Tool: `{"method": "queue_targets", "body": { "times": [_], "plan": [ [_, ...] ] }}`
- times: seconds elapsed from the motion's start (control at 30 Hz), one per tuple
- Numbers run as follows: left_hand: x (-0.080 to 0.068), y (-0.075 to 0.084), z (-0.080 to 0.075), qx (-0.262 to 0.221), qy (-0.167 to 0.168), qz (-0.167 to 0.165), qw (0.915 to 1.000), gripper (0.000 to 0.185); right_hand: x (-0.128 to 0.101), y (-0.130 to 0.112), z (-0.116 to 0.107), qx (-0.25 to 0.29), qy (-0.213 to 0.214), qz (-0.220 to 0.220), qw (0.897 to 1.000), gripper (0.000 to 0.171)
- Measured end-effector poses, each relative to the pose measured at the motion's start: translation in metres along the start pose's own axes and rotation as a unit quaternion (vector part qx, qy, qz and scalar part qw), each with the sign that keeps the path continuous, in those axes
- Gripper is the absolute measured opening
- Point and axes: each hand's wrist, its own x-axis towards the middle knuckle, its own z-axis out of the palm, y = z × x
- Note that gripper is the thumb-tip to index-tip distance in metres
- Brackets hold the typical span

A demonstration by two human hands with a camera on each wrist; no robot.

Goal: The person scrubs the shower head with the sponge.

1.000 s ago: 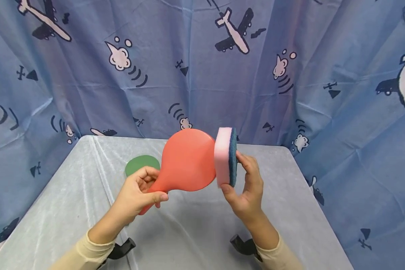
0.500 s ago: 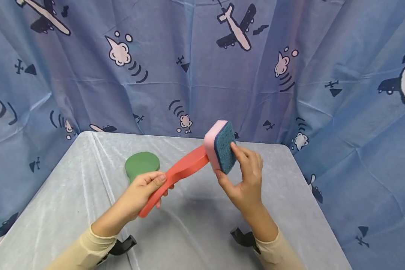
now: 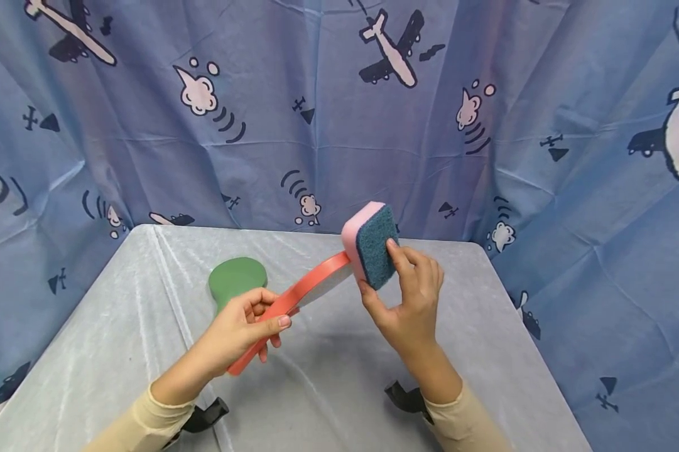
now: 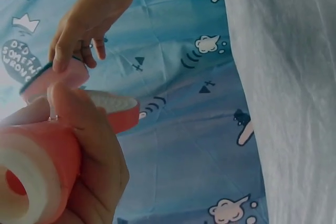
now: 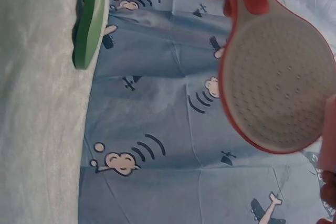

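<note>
My left hand grips the handle of a red shower head above the table, its thumb on top. The head is tilted nearly edge-on in the head view; its grey, nozzle-dotted face shows fully in the right wrist view. My right hand pinches a sponge, pink foam on one side and a dark blue-green scouring pad on the other. In the head view the foam side meets the shower head's far rim. In the left wrist view, the open end of the hollow handle faces the camera.
A green rounded object with a narrowing neck lies on the grey cloth-covered table, behind my left hand. A blue curtain printed with airplanes hangs around the table's back and sides. Black wrist mounts sit at both sleeves.
The shower head has turned from showing its red back to nearly edge-on, with some grey face now visible. The sponge has shifted slightly left and up, and its scouring side has turned into view.
</note>
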Motion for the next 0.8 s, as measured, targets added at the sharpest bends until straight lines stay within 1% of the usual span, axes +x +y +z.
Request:
{"method": "queue_targets", "body": {
  "times": [0.07,0.1,0.17,0.23,0.3,0.33,0.37,0.4,0.43,0.47,0.57,0.63,0.67,0.7,0.77,0.8],
  "plan": [
    [-0.001,0.000,0.000,0.019,0.004,0.001,0.9998,0.028,-0.003,-0.004,0.003,-0.004,0.015,-0.026,1.000,0.058],
    [-0.001,0.001,0.001,0.028,0.004,0.002,0.9996,0.027,-0.005,-0.006,0.005,-0.010,0.020,-0.046,0.999,0.057],
    [-0.002,0.001,0.001,0.038,0.004,0.003,0.9993,0.027,-0.009,-0.011,0.010,-0.022,0.024,-0.101,0.994,0.053],
    [-0.002,0.000,0.001,0.044,0.007,0.006,0.9990,0.027,-0.012,-0.016,0.014,-0.040,0.015,-0.169,0.985,0.049],
    [-0.002,0.000,0.001,0.043,0.010,0.012,0.9989,0.026,-0.014,-0.019,0.017,-0.058,-0.001,-0.235,0.970,0.047],
    [-0.002,0.000,0.001,0.043,0.011,0.015,0.9989,0.026,-0.013,-0.018,0.018,-0.065,-0.006,-0.258,0.964,0.047],
    [-0.002,-0.001,0.001,0.044,0.012,0.016,0.9988,0.026,-0.013,-0.017,0.018,-0.071,-0.008,-0.272,0.960,0.046],
    [-0.002,-0.001,0.001,0.042,0.012,0.016,0.9989,0.026,-0.011,-0.015,0.017,-0.077,-0.003,-0.276,0.958,0.046],
    [-0.002,-0.001,0.000,0.039,0.009,0.015,0.9991,0.026,-0.009,-0.013,0.016,-0.081,0.003,-0.265,0.961,0.046],
    [-0.002,-0.001,0.001,0.036,0.005,0.012,0.9993,0.027,-0.007,-0.009,0.014,-0.083,0.011,-0.244,0.966,0.046],
    [-0.002,-0.002,0.002,0.025,-0.008,0.004,0.9996,0.031,-0.002,0.004,0.006,-0.086,0.026,-0.154,0.984,0.047],
    [-0.002,-0.002,0.002,0.021,-0.013,0.002,0.9997,0.032,-0.001,0.007,0.002,-0.085,0.023,-0.112,0.990,0.049],
    [-0.002,-0.002,0.002,0.020,-0.013,0.002,0.9997,0.032,-0.001,0.007,0.002,-0.080,0.019,-0.108,0.991,0.049],
    [-0.002,-0.001,0.002,0.020,-0.013,0.003,0.9997,0.033,-0.002,0.004,0.003,-0.074,0.014,-0.115,0.990,0.049],
    [-0.003,-0.001,0.002,0.022,-0.011,0.006,0.9997,0.032,-0.005,-0.004,0.008,-0.064,-0.003,-0.157,0.985,0.049],
    [-0.003,-0.001,0.001,0.021,-0.010,0.008,0.9997,0.032,-0.007,-0.009,0.011,-0.063,-0.015,-0.187,0.980,0.048]
  ]
}}
